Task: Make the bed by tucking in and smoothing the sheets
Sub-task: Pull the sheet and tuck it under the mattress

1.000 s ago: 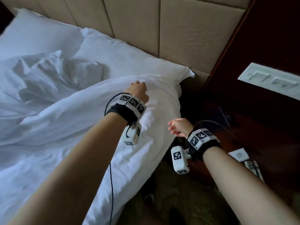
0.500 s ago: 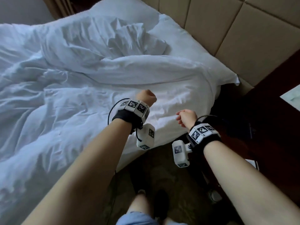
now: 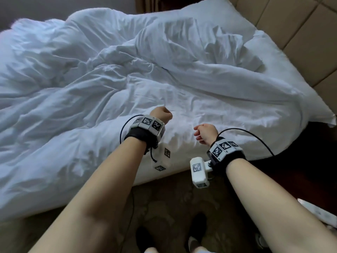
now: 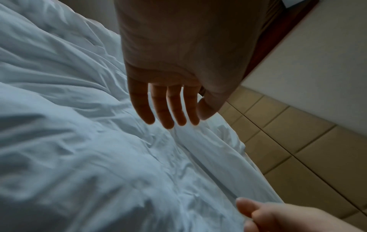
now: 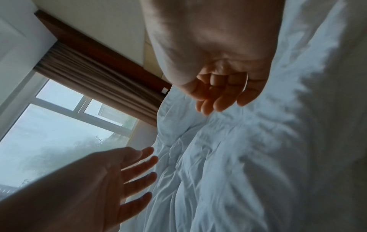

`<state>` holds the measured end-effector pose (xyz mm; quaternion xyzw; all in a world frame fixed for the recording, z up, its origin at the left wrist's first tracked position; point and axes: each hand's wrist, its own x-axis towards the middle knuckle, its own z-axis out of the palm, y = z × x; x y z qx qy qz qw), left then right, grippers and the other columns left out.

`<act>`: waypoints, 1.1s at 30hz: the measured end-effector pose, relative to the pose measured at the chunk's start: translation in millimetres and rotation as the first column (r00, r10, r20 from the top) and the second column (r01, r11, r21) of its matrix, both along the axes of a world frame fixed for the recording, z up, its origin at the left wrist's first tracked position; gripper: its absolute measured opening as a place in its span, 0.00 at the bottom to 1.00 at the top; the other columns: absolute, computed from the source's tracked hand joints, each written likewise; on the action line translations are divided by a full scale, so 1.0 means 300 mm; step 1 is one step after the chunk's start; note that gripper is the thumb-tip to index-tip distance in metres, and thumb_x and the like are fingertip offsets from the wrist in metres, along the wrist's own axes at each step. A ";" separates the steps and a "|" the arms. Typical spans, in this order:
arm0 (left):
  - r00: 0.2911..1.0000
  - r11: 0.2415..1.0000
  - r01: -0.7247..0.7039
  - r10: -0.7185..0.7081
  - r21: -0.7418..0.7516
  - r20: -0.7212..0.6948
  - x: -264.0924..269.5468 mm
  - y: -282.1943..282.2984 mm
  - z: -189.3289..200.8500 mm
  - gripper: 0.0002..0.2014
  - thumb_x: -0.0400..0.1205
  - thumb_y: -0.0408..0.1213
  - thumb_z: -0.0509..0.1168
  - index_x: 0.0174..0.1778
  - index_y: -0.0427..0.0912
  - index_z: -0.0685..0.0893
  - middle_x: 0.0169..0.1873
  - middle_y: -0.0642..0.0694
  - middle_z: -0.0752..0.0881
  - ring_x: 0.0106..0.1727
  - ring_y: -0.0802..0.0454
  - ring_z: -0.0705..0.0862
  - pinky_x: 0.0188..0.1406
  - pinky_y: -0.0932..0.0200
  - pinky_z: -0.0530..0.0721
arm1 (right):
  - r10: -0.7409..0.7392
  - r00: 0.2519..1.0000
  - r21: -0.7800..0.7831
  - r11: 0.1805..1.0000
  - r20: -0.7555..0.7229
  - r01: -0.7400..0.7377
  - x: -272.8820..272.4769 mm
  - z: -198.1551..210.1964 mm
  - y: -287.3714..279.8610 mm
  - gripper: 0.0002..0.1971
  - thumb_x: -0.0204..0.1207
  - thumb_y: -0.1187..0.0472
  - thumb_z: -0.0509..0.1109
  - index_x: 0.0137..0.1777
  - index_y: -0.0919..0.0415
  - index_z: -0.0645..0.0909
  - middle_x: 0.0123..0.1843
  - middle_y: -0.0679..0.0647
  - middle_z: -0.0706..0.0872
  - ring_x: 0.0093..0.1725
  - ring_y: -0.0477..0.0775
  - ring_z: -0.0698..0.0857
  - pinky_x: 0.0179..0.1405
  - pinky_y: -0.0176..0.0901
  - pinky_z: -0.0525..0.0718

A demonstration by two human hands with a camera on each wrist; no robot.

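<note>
A white crumpled duvet [image 3: 91, 106] covers the bed, bunched into folds toward the pillows [image 3: 206, 15] at the top right. My left hand [image 3: 161, 114] hovers over the duvet close to the bed's near edge. In the left wrist view my left hand [image 4: 168, 106] has straight, relaxed fingers and holds nothing. My right hand [image 3: 205, 131] hangs a little to the right of it, just above the same edge. Its fingers [image 5: 218, 97] are loosely curled and empty in the right wrist view. Neither hand touches the cloth.
A tan padded headboard [image 3: 300, 33] runs along the right. Dark wooden furniture [image 3: 310, 170] stands beside the bed's corner. Brown patterned carpet [image 3: 173, 207] and my dark shoes [image 3: 198, 223] lie below. A window [image 5: 59, 125] with a brown curtain [image 5: 99, 75] is beyond the bed.
My left hand has come off the duvet's top edge by the pillow. Both hands and my view have shifted left along the bed's side, away from the headboard corner.
</note>
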<state>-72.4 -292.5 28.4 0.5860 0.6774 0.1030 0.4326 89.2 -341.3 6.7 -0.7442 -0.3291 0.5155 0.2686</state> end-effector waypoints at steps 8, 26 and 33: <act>0.963 0.970 -0.238 0.242 -0.050 0.116 -0.519 -0.113 -0.034 0.12 0.78 0.31 0.62 0.29 0.47 0.78 0.25 0.48 0.82 0.34 0.47 0.79 0.27 0.65 0.70 | 0.144 0.989 0.014 0.989 0.025 -0.145 -0.464 0.000 -0.074 0.15 0.79 0.70 0.54 0.34 0.58 0.74 0.30 0.54 0.77 0.25 0.50 0.72 0.25 0.35 0.67; 0.764 0.781 -0.618 0.623 -0.088 0.165 -1.337 -0.578 -0.034 0.11 0.81 0.28 0.58 0.34 0.44 0.77 0.33 0.50 0.78 0.28 0.54 0.75 0.11 0.75 0.69 | 0.593 0.803 -0.035 0.803 -0.056 -0.595 -1.292 -0.021 -0.228 0.12 0.79 0.66 0.60 0.35 0.56 0.75 0.29 0.54 0.78 0.20 0.47 0.74 0.26 0.35 0.67; 0.655 0.670 -0.737 0.741 -0.092 0.145 -1.595 -0.651 -0.040 0.10 0.80 0.29 0.57 0.35 0.46 0.76 0.47 0.45 0.81 0.30 0.54 0.78 0.26 0.64 0.70 | 0.712 0.699 -0.051 0.697 -0.070 -0.715 -1.587 -0.016 -0.221 0.11 0.80 0.65 0.58 0.36 0.56 0.74 0.30 0.54 0.78 0.24 0.49 0.72 0.28 0.36 0.66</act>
